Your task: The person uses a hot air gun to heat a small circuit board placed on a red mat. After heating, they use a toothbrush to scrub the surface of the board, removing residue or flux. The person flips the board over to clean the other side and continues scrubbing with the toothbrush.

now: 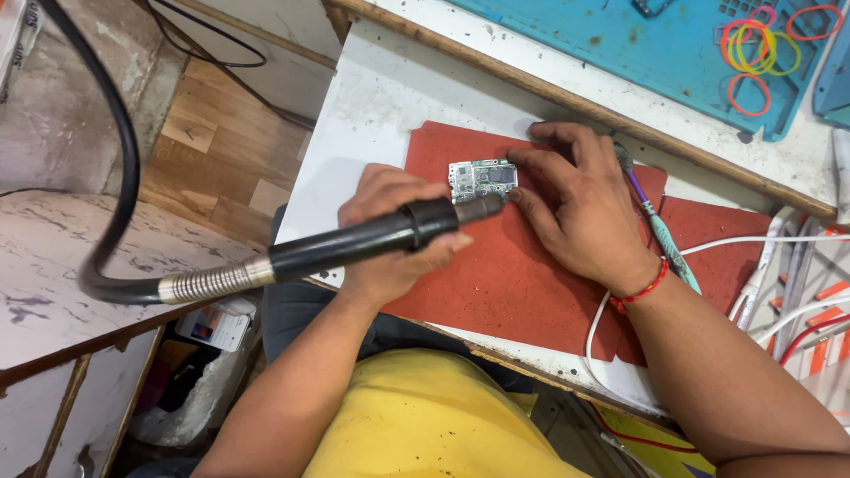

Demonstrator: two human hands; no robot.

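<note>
My left hand (pixel 390 232) is closed around the black handle of a hot-air wand (pixel 354 244). Its metal nozzle (pixel 482 209) points at the lower edge of a small circuit board (pixel 482 177). The board lies flat on a red mat (pixel 496 283). My right hand (pixel 575 205) rests palm down on the mat just right of the board, and its fingertips press on the board's right edge. A red thread band circles that wrist. The wand's thick black hose (pixel 124 177) loops away to the left.
A teal-handled tool (pixel 670 244) lies on the mat under my right wrist. White and red cables (pixel 779 310) crowd the right side. A blue work mat (pixel 655 49) with coloured rubber bands (pixel 753 49) sits beyond a wooden strip. A wood floor shows at the left.
</note>
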